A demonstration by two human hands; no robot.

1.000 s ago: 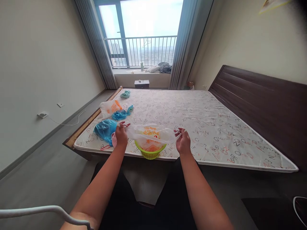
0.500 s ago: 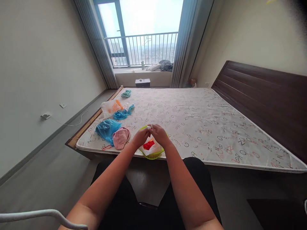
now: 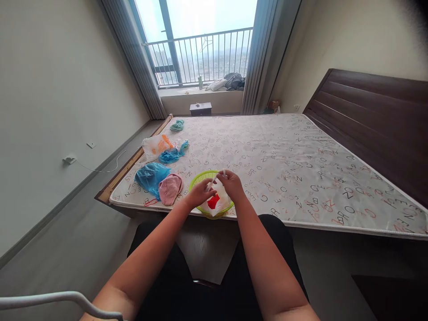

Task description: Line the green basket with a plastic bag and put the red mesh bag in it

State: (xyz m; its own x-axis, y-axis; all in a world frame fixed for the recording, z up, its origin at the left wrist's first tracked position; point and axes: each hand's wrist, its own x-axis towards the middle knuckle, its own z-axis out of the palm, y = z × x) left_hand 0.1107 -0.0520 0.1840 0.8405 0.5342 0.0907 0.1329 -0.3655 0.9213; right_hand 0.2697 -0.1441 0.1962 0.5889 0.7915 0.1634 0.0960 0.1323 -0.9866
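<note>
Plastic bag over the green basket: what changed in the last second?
The left hand and right hand came together from wide apart, bunching the stretched plastic bag into the green basket. Both keep their grip. The blue bag and pink cloth stayed put.

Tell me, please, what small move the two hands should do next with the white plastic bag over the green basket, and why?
Probably pull the handles apart to tighten a knot. The left hand and right hand meet above the white plastic bag, pinching its thin handles, which cross between the fingers. The bag sits bunched in the green basket, not yet closed.
</note>
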